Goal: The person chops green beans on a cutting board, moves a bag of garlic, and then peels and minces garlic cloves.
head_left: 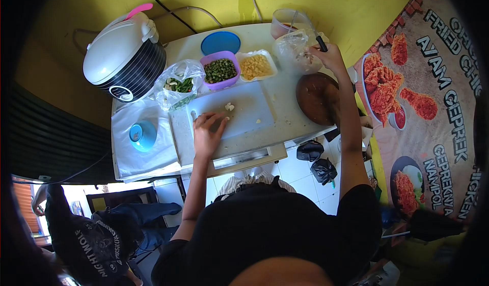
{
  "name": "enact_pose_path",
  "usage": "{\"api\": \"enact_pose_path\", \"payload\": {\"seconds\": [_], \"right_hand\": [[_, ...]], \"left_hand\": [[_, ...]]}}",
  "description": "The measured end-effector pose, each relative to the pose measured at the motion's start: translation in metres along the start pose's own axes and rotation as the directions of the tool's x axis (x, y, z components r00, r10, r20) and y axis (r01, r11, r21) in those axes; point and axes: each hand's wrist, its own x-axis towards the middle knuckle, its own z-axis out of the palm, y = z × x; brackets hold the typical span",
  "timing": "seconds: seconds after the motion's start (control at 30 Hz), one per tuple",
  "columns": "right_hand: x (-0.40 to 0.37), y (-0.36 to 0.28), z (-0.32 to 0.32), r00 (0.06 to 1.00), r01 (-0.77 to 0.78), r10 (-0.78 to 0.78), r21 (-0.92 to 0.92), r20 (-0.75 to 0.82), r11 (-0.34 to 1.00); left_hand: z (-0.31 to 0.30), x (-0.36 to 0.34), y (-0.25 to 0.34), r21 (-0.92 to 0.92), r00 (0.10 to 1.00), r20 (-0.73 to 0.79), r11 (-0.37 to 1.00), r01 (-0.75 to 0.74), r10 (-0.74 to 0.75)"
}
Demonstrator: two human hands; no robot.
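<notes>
My left hand (208,135) rests on the white cutting board (254,100), its fingers apart and a little bent. Just beyond its fingertips lie small white pieces that look like garlic (229,106). Raised at the right, my right hand (330,58) is closed around the black handle of a knife (321,44). The blade points up and away, over a clear plastic bag (295,49). Below that hand sits a round brown stone mortar (311,100), partly covered by my forearm.
Behind the board stand a purple tub of chopped greens (220,71), a tub of yellow cubes (255,66), a bag of vegetables (179,85) and a blue lid (220,43). A rice cooker (125,57) and blue bowl (143,136) are left. Another person (97,240) is lower left.
</notes>
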Motion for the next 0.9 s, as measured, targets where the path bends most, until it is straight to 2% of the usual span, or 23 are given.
{"api": "enact_pose_path", "payload": {"seconds": [0.03,0.1,0.2,0.23,0.3,0.33,0.4,0.47,0.53,0.6,0.73,0.9], "right_hand": [[-0.001,0.004,0.002,1.0,-0.001,0.001,0.001,0.007,1.0],[-0.003,0.011,0.009,0.983,0.154,-0.141,0.112,-0.114,0.982],[-0.005,0.013,0.009,0.982,0.154,-0.127,0.198,-0.141,0.968],[-0.011,-0.007,0.013,0.983,0.156,-0.132,0.205,-0.128,0.966],[-0.04,-0.051,0.024,0.962,0.219,-0.154,0.303,-0.224,0.927],[-0.06,-0.075,0.029,0.998,0.038,-0.01,0.431,-0.066,0.901],[-0.093,-0.107,0.045,0.976,-0.209,0.152,0.459,0.159,0.864],[-0.12,-0.105,0.074,0.903,-0.285,0.09,0.428,0.42,0.858],[-0.146,-0.099,0.107,0.849,-0.213,-0.085,0.484,0.522,0.849],[-0.168,-0.099,0.128,0.789,-0.274,-0.058,0.436,0.612,0.857],[-0.198,-0.095,0.15,0.775,-0.271,-0.067,0.427,0.629,0.863],[-0.213,-0.099,0.15,0.778,-0.223,-0.013,0.295,0.628,0.929]], "left_hand": [[0.0,0.0,0.0,0.011,1.0,0.006,1.0,-0.014,0.014],[-0.001,0.0,-0.002,0.03,1.0,0.011,0.999,-0.013,0.013],[0.0,-0.001,-0.005,0.035,0.998,0.054,0.999,-0.02,0.018],[0.001,-0.001,-0.006,0.044,0.999,0.049,0.999,-0.008,0.006],[0.002,-0.002,-0.007,0.054,0.999,0.029,0.998,-0.032,0.03],[0.002,-0.001,-0.003,0.052,1.0,0.013,0.998,-0.026,0.026],[0.003,-0.001,-0.003,0.064,1.0,0.002,0.998,-0.007,0.007],[0.003,-0.001,-0.002,0.072,1.0,-0.007,0.997,0.007,-0.006],[0.003,-0.001,0.0,0.077,1.0,-0.027,0.997,0.011,-0.009],[0.005,-0.001,-0.003,0.079,1.0,-0.03,0.997,0.011,-0.008],[0.007,-0.001,-0.004,0.05,0.999,-0.04,0.999,0.015,-0.013],[0.01,-0.001,0.003,0.037,0.996,-0.065,0.997,0.066,-0.064]]}}
